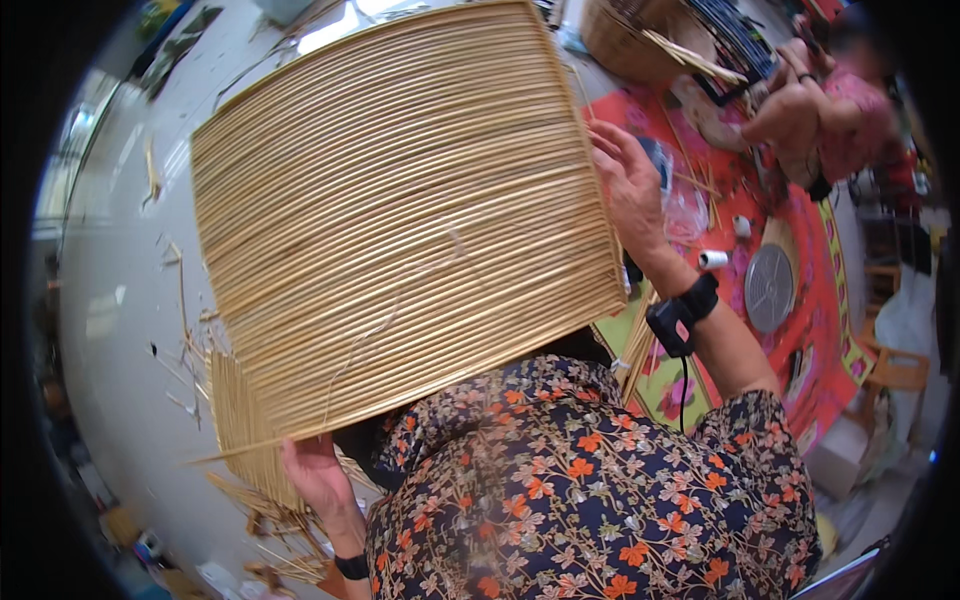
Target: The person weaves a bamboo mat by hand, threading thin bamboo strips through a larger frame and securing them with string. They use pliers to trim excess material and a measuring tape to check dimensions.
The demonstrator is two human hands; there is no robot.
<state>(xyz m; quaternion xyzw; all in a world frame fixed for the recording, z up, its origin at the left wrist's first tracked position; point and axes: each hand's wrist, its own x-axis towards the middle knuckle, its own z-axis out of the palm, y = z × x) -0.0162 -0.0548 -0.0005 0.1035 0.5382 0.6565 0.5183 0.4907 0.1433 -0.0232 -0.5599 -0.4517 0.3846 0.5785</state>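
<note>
A large square panel of golden straw stalks [400,190], laid side by side and edged with a rim, is held up over my lap. My left hand [320,480] is closed on its near left corner, with the fingertips partly hidden behind it. At the right edge my right hand [630,185] grips the rim, its fingers bent around it. A pale loose thread [375,325] trails across the panel's face. Below the left corner lies another bundle of stalks [245,420], partly covered by the panel.
Stalk scraps [180,300] litter the grey floor on the left. To the right, a red floral mat [815,310] bears a round metal disc [769,288] and white thread spools [714,259]. A woven basket [615,40] stands at the far right, near another seated person [855,125].
</note>
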